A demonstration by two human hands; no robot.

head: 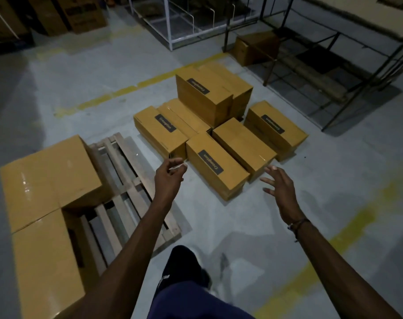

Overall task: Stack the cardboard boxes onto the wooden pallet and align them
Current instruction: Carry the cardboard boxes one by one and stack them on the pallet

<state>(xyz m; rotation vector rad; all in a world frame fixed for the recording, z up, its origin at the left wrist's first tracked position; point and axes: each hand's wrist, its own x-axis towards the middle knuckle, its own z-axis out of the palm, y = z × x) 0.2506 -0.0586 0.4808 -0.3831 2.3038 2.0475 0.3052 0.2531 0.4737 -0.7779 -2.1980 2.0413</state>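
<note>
- Reaching out with both arms over the grey concrete floor (pixel 219 226), nothing in either hand.
- Left hand (pixel 169 174) has its fingers loosely curled, holding nothing, hovering just off the near-left corner of the closest tan cardboard box with a dark label (pixel 215 165).
- Right hand (pixel 280 189) is spread wide, fingers apart, just past that same box's right side, not touching it.
- So the box sits between the 2 hands, slightly ahead of the fingertips.
- It's the front one of a cluster of matching tan boxes (pixel 205 95) on the floor.
- Slatted wooden pallet (pixel 131 180) lies to the left, with plain tan cardboard boxes (pixel 50 178) already on its left part.
</note>
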